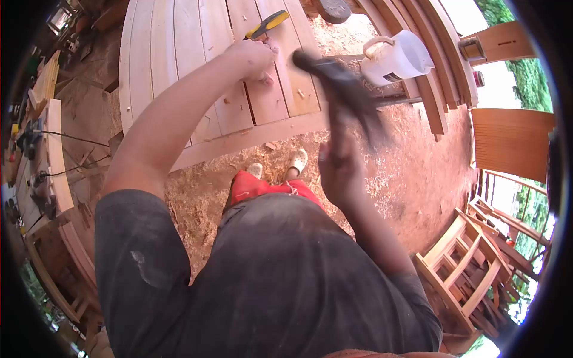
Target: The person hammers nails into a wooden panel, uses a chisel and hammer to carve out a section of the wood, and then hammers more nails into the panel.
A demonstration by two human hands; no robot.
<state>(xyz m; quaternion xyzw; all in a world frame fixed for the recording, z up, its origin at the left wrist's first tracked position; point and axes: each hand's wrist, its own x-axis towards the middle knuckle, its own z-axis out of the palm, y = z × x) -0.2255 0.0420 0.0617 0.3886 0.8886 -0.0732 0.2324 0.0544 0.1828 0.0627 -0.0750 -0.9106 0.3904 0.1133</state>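
My left hand (253, 58) is closed around the lower part of a chisel with a yellow-and-black handle (267, 25); the blade is hidden by the fingers. It sits low over a pale plank panel (185, 53) with a cross rail along its near end. My right hand (345, 173) grips the handle of a dark claw hammer (340, 80), raised to the right of the chisel and blurred by motion. Small wood chips (301, 93) lie on the planks near my left hand.
To the right of the panel, a white plastic jug (397, 58) stands beside long stacked boards (439, 53). Shavings cover the ground (394, 179). A wooden frame (462, 268) with offcuts lies at lower right. Corded tools (33, 143) rest on a bench at left.
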